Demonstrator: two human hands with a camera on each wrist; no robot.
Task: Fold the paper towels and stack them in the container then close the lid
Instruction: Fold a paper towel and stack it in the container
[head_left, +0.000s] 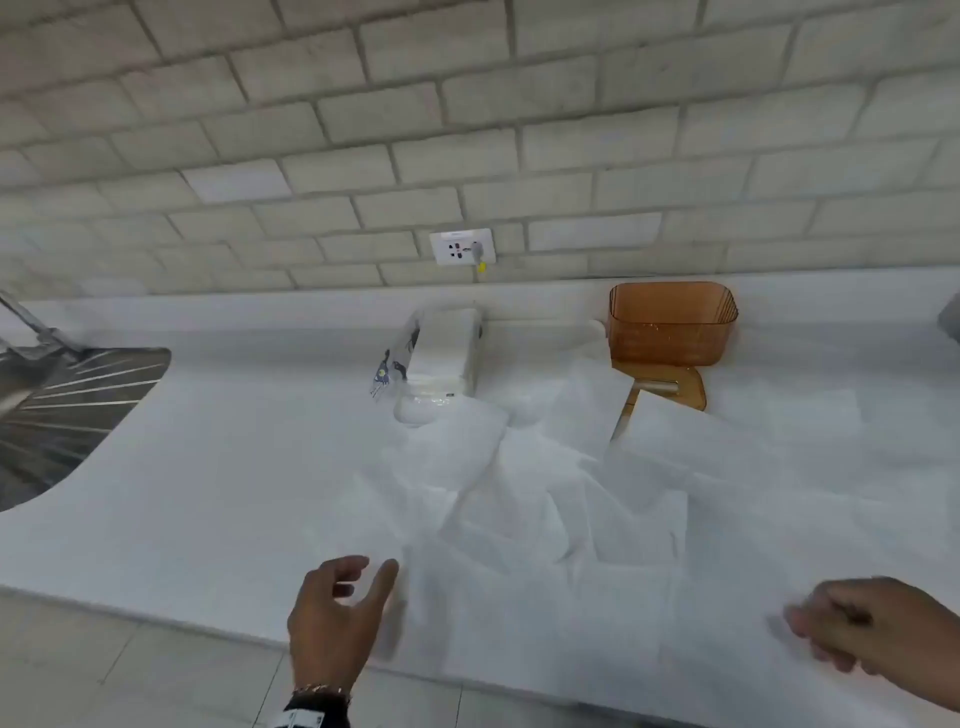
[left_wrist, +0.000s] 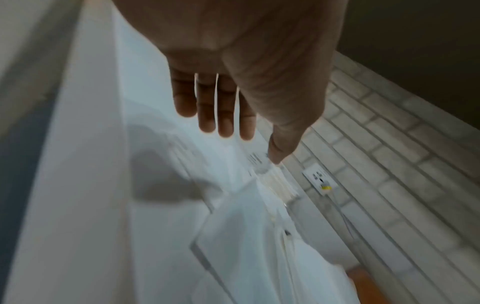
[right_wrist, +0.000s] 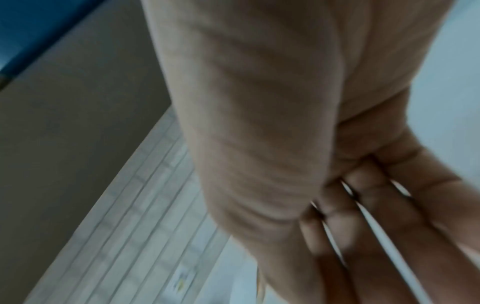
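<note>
Several loose white paper towels (head_left: 571, 493) lie crumpled and overlapping across the middle and right of the white counter. The amber see-through container (head_left: 672, 322) stands open at the back right. Its amber lid (head_left: 685, 387) lies in front of it, partly under towels. My left hand (head_left: 363, 577) hovers open at the near edge, just left of the towels; the left wrist view shows that hand (left_wrist: 246, 142) with straight fingers, above the counter and towels (left_wrist: 259, 236). My right hand (head_left: 821, 639), blurred, is over the towels at the right. Its fingers (right_wrist: 363, 226) are extended and hold nothing.
A wrapped pack of paper towels (head_left: 441, 353) lies at the back centre. A steel sink (head_left: 62, 410) is set into the counter at the far left. A wall socket (head_left: 462, 247) with a plug sits in the tiled wall. The counter's front edge runs under my hands.
</note>
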